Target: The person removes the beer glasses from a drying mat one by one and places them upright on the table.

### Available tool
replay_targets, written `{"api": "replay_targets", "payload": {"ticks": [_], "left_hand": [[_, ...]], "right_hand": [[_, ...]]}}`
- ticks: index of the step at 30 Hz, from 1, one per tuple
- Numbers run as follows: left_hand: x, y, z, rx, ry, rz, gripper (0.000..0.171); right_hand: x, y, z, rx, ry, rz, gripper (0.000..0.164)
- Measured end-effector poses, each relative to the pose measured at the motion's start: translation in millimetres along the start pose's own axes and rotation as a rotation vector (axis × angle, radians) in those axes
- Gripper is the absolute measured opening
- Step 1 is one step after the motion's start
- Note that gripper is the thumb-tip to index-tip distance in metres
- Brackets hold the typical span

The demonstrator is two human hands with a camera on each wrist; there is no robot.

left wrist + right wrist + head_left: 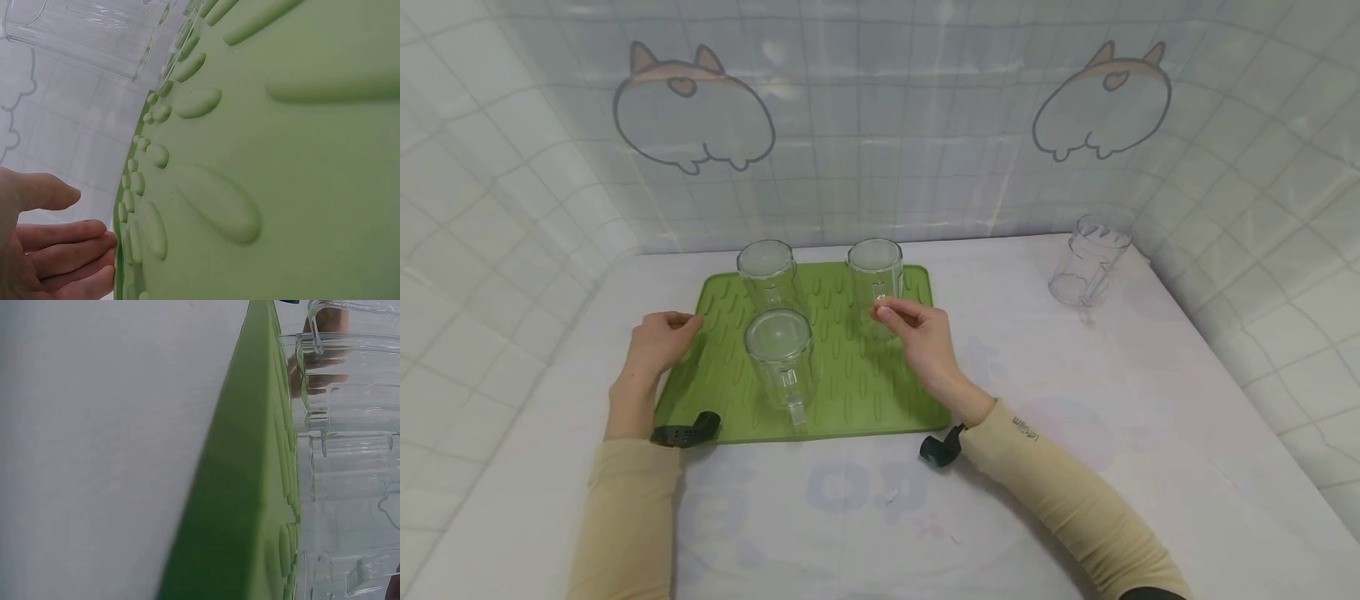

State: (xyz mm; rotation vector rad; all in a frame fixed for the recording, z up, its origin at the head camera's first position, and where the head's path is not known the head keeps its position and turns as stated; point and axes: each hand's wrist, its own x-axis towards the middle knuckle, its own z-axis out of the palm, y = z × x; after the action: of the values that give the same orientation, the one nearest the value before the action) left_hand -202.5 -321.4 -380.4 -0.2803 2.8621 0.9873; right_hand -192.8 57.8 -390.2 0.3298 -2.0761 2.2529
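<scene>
Three clear glass mugs stand bottom up on a green ridged mat. My right hand [928, 346] pinches the handle of the back right mug [875, 260] between thumb and forefinger. Only a sliver of that hand's fingers [394, 589] shows at the lower right of the right wrist view, beside a glass handle. The back left mug [766, 265] and the front mug [779, 342] stand between my hands. At the mat's left edge is my left hand [662, 340], holding nothing. Its fingers [69, 256] are loosely bent, with fingertips right at the edge of the mat [325, 187].
A fourth clear glass mug [1088, 260] stands right way up at the back right of the white table covering [1000, 533]. A tiled-pattern curtain [880, 125] with cartoon animals hangs behind. Black wrist devices [688, 431] sit by both wrists, above the mat's front edge.
</scene>
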Motion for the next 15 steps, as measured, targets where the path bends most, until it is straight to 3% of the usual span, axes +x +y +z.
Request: {"api": "replay_targets", "payload": {"ticks": [15], "left_hand": [[-1.0,0.2,0.5,0.004,0.006,-0.004,0.069]], "right_hand": [[-4.6,-4.3,-7.7,0.002,0.009,-0.015,0.024]]}}
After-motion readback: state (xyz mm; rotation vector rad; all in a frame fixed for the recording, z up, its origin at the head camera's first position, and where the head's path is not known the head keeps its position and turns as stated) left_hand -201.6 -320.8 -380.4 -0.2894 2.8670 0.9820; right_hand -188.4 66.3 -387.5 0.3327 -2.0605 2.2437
